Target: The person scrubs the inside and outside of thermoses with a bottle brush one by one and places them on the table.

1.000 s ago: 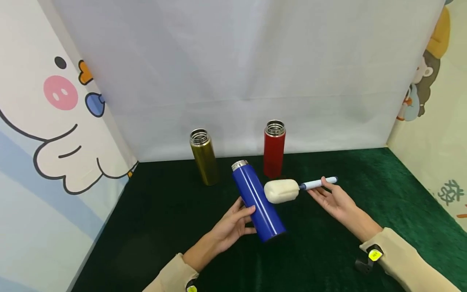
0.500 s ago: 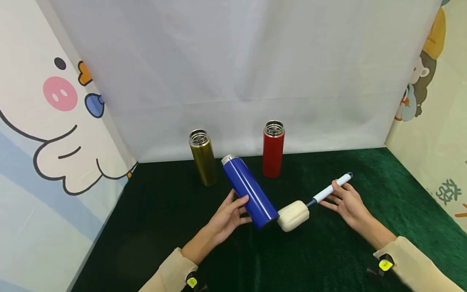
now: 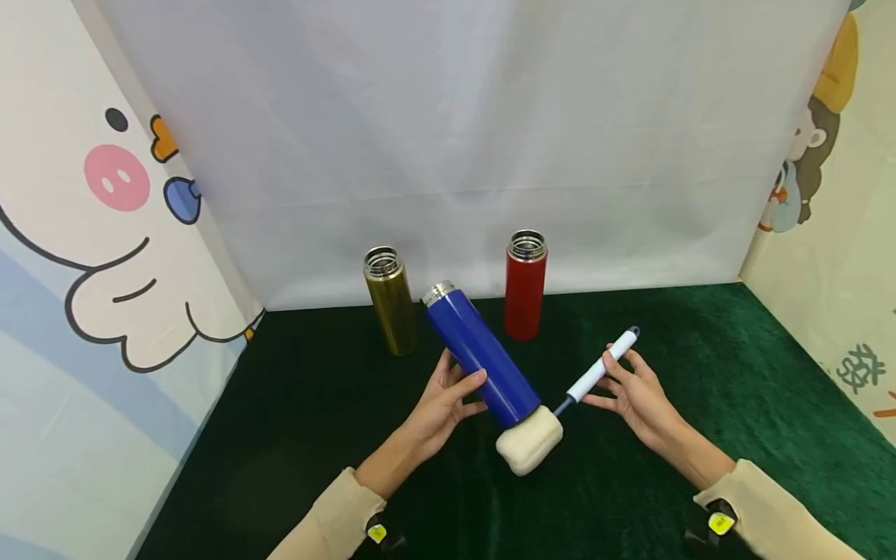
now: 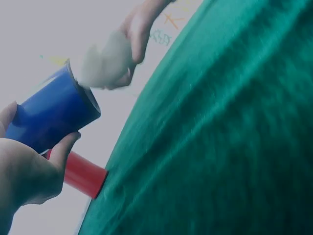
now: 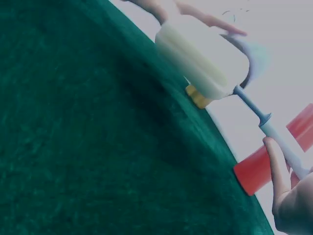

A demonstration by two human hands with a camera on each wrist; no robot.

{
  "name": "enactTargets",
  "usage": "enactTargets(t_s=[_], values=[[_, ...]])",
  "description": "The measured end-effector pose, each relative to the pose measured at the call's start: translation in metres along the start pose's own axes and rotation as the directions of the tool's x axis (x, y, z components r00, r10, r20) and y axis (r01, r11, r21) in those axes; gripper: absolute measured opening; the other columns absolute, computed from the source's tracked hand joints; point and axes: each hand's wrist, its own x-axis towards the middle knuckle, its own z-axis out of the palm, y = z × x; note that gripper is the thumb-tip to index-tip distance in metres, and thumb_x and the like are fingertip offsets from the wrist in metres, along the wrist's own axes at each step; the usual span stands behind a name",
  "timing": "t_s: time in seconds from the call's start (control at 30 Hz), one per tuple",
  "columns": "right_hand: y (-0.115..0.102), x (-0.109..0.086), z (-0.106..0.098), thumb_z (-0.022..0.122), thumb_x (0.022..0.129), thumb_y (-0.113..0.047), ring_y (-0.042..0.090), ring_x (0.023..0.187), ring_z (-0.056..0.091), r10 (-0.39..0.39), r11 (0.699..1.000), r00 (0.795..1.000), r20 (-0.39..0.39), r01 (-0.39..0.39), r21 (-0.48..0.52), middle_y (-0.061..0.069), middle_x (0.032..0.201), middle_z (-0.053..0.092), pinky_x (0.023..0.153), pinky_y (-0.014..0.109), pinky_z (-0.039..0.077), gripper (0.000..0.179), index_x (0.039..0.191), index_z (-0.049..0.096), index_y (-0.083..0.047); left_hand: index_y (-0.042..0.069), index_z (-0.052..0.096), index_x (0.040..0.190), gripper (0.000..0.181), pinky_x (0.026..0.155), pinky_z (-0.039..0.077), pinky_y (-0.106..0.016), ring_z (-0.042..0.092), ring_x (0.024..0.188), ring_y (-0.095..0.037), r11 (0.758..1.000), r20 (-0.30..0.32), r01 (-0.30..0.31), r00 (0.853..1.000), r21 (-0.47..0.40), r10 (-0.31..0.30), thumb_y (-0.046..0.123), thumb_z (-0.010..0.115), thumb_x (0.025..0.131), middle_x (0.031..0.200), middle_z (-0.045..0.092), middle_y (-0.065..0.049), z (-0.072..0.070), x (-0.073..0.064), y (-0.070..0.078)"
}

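Note:
My left hand (image 3: pixel 437 416) grips a blue metal bottle (image 3: pixel 483 354) around its middle, holding it tilted above the cloth. Its silver threaded neck points up and left; the base faces down and right. In my right hand (image 3: pixel 637 397) is a bottle brush, pinched by its white handle (image 3: pixel 595 376) between thumb and fingers. The brush's cream sponge head (image 3: pixel 530 441) is right at the bottle's base, overlapping it in the head view. From the right wrist, the sponge head (image 5: pixel 203 56) hides most of the blue bottle. The left wrist view shows the bottle's base (image 4: pixel 88 98) beside the blurred sponge.
Behind my hands stand two uncapped bottles, a gold one (image 3: pixel 393 311) and a red one (image 3: pixel 525 299). Dark green cloth (image 3: pixel 294 412) covers the table. A pale curtain (image 3: pixel 448 155) hangs along the back, and printed panels (image 3: pixel 91 257) stand at both sides.
The sponge head has moved from the bottle's side down to its base. The bottle has shifted up and left and tilted further. My right hand swung right, then came back left.

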Motion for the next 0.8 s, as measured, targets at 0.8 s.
enactTargets(t_s=[0.8], values=[[0.001, -0.001, -0.004, 0.048, 0.107, -0.036, 0.002, 0.102, 0.059, 0.034, 0.992, 0.999, -0.003, -0.034, 0.119, -0.009, 0.112, 0.047, 0.092, 0.031, 0.06, 0.027, 0.13, 0.036, -0.027, 0.031, 0.013, 0.162, 0.082, 0.1, 0.055, -0.052, 0.059, 0.129, -0.027, 0.997, -0.051, -0.078, 0.996, 0.03, 0.079, 0.014, 0.063, 0.1, 0.158, 0.038, -0.014, 0.0, -0.012, 0.006]])
